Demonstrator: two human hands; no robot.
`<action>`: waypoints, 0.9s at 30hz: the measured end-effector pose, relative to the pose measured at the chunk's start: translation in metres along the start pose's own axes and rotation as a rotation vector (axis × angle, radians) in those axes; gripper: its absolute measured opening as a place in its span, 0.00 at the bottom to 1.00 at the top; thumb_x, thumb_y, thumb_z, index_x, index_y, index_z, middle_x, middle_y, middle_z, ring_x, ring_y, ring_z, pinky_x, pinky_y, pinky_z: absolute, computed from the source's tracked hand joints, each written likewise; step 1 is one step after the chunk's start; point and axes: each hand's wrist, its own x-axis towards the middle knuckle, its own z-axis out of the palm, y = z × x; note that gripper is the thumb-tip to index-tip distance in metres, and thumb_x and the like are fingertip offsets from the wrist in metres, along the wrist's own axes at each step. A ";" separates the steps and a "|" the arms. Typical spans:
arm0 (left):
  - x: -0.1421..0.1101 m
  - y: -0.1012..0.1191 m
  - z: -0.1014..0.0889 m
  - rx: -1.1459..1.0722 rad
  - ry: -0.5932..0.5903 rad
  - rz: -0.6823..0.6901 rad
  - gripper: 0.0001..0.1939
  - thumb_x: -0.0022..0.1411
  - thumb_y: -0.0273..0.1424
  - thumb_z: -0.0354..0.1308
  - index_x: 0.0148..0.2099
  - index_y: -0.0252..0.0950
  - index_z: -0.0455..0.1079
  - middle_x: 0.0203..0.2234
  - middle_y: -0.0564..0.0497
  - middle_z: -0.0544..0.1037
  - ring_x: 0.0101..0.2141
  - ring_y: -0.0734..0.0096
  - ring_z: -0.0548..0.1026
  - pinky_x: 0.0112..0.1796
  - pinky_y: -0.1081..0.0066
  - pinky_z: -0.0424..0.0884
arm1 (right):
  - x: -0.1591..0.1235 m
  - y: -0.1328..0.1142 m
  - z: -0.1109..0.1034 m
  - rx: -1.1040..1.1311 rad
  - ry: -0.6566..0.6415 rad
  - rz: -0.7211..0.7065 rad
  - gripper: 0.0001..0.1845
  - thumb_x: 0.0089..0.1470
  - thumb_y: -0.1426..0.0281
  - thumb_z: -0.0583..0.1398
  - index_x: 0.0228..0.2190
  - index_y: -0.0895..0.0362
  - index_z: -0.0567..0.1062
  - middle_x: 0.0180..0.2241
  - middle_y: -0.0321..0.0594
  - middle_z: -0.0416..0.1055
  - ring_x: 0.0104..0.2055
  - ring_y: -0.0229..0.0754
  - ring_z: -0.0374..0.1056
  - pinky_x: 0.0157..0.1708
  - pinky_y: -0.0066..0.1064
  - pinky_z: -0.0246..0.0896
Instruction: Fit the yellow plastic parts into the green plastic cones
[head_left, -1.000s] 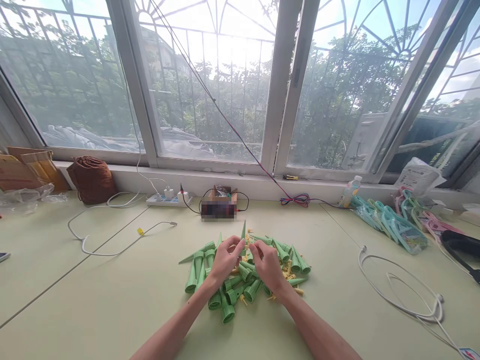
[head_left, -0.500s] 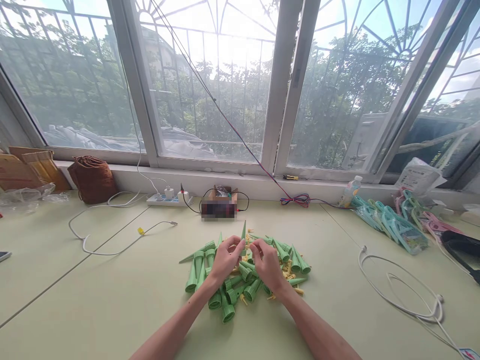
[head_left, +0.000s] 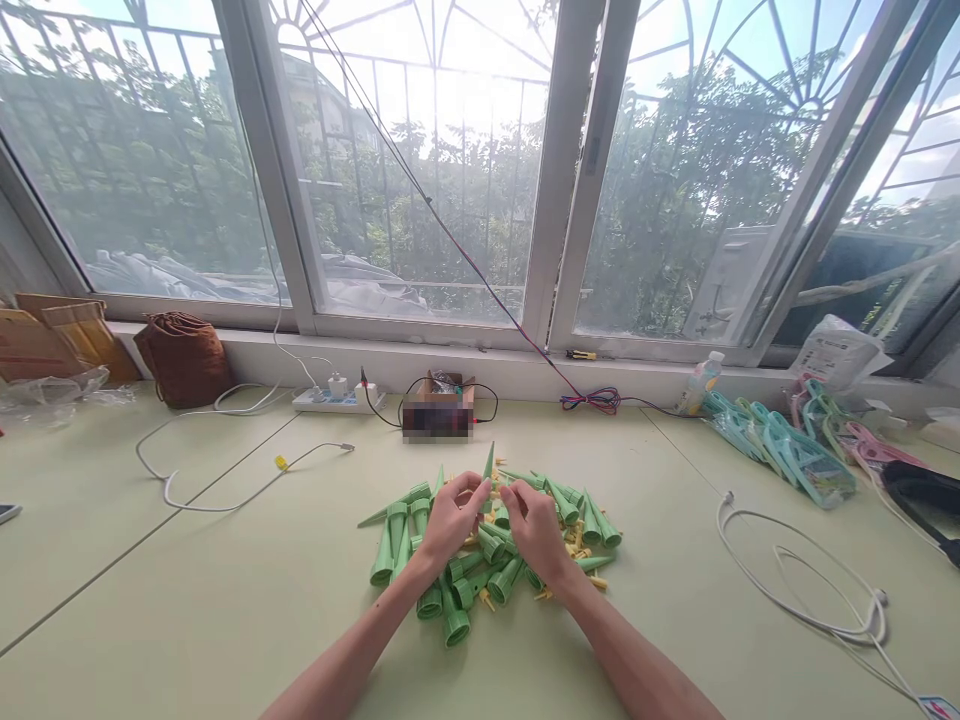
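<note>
Fingers [head_left: 468, 481] of the left hand [head_left: 448, 518] grip one green spike [head_left: 489, 464], tip up, above the counter [head_left: 262, 600]; I judge this leaves its lower part accessible to the right hand [head_left: 537, 522]. Right-hand fingers curl just beside it; I cannot tell whether they pinch anything. Loose green spikes [head_left: 456, 622] and yellow fittings [head_left: 598, 581] lie around, probably for short reach.

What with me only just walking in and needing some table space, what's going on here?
A person's left hand holds a green cone, tip upward, while the right hand is bunched close beside it; whether that hand grips anything is too small to tell. Both hands are over a loose pile of other green cones and small yellow pieces on the table.
</note>
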 end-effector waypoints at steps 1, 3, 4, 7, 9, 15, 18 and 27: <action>0.000 0.000 0.000 -0.008 0.001 -0.004 0.18 0.58 0.46 0.58 0.32 0.35 0.69 0.26 0.53 0.72 0.21 0.75 0.69 0.18 0.77 0.65 | 0.000 -0.001 0.000 0.012 -0.005 0.008 0.20 0.66 0.60 0.49 0.23 0.54 0.64 0.19 0.32 0.58 0.20 0.37 0.52 0.22 0.29 0.49; 0.001 -0.001 -0.001 -0.027 0.015 -0.008 0.18 0.58 0.46 0.58 0.32 0.35 0.69 0.27 0.53 0.72 0.21 0.75 0.69 0.18 0.77 0.66 | 0.000 -0.004 -0.001 0.047 -0.018 0.018 0.17 0.65 0.61 0.50 0.28 0.55 0.68 0.20 0.32 0.61 0.21 0.37 0.55 0.23 0.28 0.51; 0.001 0.000 -0.001 -0.035 0.025 -0.010 0.18 0.58 0.47 0.58 0.32 0.35 0.69 0.27 0.53 0.72 0.21 0.75 0.69 0.18 0.77 0.66 | 0.000 -0.005 -0.002 0.064 -0.022 0.018 0.15 0.65 0.61 0.50 0.31 0.56 0.69 0.21 0.33 0.63 0.21 0.37 0.57 0.23 0.28 0.53; 0.001 0.001 -0.001 -0.044 0.041 -0.028 0.19 0.57 0.48 0.59 0.32 0.35 0.69 0.26 0.53 0.71 0.21 0.75 0.69 0.17 0.77 0.66 | 0.000 -0.009 -0.003 0.085 -0.015 0.001 0.12 0.64 0.63 0.52 0.36 0.56 0.70 0.26 0.36 0.69 0.22 0.37 0.61 0.23 0.28 0.56; 0.001 0.002 -0.001 -0.040 0.039 -0.040 0.19 0.57 0.47 0.59 0.32 0.35 0.69 0.26 0.52 0.72 0.21 0.75 0.69 0.18 0.77 0.66 | 0.000 -0.010 -0.003 0.080 -0.006 -0.019 0.11 0.64 0.64 0.52 0.36 0.57 0.71 0.27 0.38 0.70 0.23 0.37 0.62 0.24 0.28 0.57; 0.001 0.003 -0.001 -0.042 0.037 -0.033 0.18 0.57 0.46 0.59 0.31 0.35 0.70 0.26 0.52 0.72 0.21 0.75 0.70 0.19 0.77 0.67 | 0.000 -0.007 -0.003 0.082 -0.006 -0.033 0.11 0.64 0.66 0.52 0.34 0.57 0.71 0.26 0.37 0.70 0.25 0.38 0.63 0.25 0.28 0.58; 0.001 0.003 -0.001 -0.037 0.033 -0.036 0.18 0.57 0.47 0.59 0.31 0.35 0.69 0.26 0.53 0.72 0.21 0.75 0.69 0.18 0.77 0.66 | 0.000 -0.006 -0.003 0.088 -0.014 -0.026 0.11 0.64 0.66 0.51 0.33 0.56 0.70 0.25 0.37 0.69 0.24 0.38 0.61 0.26 0.28 0.57; 0.001 0.003 0.000 -0.030 0.019 0.000 0.17 0.59 0.45 0.59 0.31 0.35 0.69 0.25 0.53 0.69 0.21 0.76 0.68 0.18 0.78 0.66 | -0.001 -0.002 -0.002 0.060 -0.027 -0.004 0.14 0.64 0.66 0.50 0.29 0.56 0.68 0.22 0.34 0.65 0.23 0.38 0.58 0.25 0.28 0.53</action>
